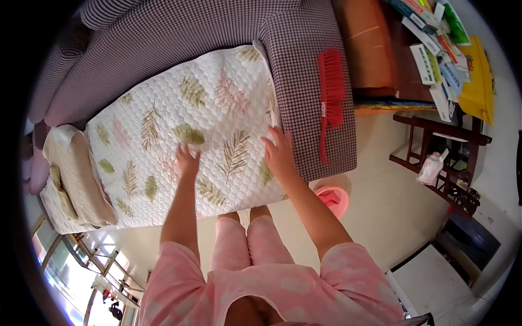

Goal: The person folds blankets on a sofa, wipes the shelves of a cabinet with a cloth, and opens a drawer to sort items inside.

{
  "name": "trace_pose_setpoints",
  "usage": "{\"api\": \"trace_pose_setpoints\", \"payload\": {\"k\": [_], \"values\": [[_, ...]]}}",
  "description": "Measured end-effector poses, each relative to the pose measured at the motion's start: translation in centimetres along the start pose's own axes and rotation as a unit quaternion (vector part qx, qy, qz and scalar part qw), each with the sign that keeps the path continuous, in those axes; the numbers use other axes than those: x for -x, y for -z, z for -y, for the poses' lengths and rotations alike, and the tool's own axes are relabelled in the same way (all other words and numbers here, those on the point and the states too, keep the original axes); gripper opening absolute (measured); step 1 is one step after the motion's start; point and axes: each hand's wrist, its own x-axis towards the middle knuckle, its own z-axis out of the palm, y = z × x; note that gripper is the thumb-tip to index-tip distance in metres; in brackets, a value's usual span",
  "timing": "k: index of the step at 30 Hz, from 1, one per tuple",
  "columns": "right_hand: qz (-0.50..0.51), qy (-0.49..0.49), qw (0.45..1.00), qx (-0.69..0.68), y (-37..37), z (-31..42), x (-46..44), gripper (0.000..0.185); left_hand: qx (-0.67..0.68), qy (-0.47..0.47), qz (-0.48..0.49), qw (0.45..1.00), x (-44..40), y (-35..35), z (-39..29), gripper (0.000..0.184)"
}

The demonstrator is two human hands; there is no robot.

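Note:
A white quilted cover (163, 119) with green and pink leaf prints lies over the seat of a checked sofa (217, 30). My left hand (188, 159) is over the middle of the cover, fingers apart, holding nothing. Near the cover's right edge, by the armrest, my right hand (279, 151) has its fingers spread and is empty. Whether either hand touches the cloth is hard to tell. On the armrest lies a red brush (331, 89), its handle pointing toward me.
Folded beige bedding (81, 174) lies at the sofa's left end. A pink basin (340, 198) stands on the floor beside the armrest. Boxes (424, 62) and a yellow bag (478, 81) are at the upper right, above a dark wooden rack (435, 127).

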Motion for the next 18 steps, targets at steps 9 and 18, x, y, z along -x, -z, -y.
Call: {"api": "trace_pose_setpoints", "payload": {"k": [9, 18], "values": [[-0.090, -0.197, 0.971, 0.099, 7.5, -3.1, 5.8, 0.047, 0.165, -0.071, 0.108, 0.978, 13.2, 3.5, -6.2, 0.021], [-0.023, -0.194, 0.980, 0.026, 9.6, 1.0, 7.8, 0.044, 0.209, -0.095, 0.047, 0.972, 13.9, 13.8, -8.2, 0.018]]}}
